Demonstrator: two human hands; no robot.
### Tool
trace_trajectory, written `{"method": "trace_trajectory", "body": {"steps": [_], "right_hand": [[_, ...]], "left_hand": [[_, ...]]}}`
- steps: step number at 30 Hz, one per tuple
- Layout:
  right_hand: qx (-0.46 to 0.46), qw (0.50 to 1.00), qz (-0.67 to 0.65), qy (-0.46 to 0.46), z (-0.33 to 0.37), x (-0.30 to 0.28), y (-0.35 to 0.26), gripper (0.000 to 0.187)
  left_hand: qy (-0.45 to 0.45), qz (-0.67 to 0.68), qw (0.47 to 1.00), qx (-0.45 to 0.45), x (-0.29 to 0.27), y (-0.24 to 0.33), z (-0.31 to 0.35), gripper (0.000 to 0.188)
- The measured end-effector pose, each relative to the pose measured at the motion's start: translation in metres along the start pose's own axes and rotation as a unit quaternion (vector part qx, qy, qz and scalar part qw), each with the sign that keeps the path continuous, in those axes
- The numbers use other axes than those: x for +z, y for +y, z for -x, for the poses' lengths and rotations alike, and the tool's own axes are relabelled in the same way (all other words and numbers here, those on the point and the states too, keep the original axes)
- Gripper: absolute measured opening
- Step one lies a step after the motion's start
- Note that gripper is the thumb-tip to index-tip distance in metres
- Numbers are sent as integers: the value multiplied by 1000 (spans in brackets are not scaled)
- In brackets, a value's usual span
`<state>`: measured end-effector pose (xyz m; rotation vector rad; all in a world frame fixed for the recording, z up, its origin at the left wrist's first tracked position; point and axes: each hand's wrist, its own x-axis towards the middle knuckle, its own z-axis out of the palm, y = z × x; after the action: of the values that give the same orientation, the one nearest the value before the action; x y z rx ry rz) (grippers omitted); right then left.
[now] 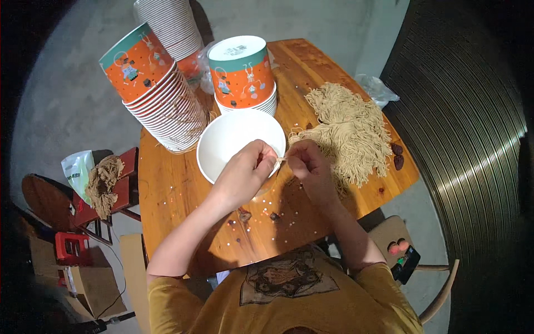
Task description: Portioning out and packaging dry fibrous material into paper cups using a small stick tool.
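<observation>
A white paper bucket [217, 136] lies tipped on the table, its open mouth facing me. At its right rim my left hand [245, 172] is closed, thumb and fingers pinched on the end of a thin beige string [281, 159]. My right hand [308, 164] is also closed in a pinch on this string, just right of the rim. Only a short piece of string shows between the fingertips. Right of my right hand lies a big heap of beige strings [350, 131]. Behind the bucket stands an upside-down stack of orange and green printed paper buckets [242, 80].
Another bucket stack [158, 94] leans at the left of the wooden table [183, 222], with a white stack [172, 28] behind. Small white dots and dark bits lie near me. Left of the table, a red stool [125, 183] holds a string bundle [104, 186]. A corrugated shutter [473, 150] is at right.
</observation>
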<state>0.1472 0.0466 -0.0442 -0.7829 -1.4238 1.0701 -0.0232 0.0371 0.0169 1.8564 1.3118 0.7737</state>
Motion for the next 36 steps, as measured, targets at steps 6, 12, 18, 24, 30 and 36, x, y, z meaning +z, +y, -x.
{"method": "trace_trajectory", "body": {"steps": [6,12,18,24,30,36], "right_hand": [[-12,965,261,-11,3,5,-26,14],[-195,899,390,43,1,11,-16,14],[-260,875,399,82,5,15,-21,15],[-237,897,338,156,3,14,6,16],[-113,989,71,68,0,23,7,18],[-34,999,-7,29,11,9,16,8]], "left_hand": [[16,-14,1000,-6,0,11,4,21],[52,-59,997,25,2,9,11,13],[78,-95,990,70,11,8,10,9],[39,-93,993,64,8,6,1,12],[-5,-16,1000,2,-4,6,6,12],[-6,-55,998,11,10,15,3,13]]}}
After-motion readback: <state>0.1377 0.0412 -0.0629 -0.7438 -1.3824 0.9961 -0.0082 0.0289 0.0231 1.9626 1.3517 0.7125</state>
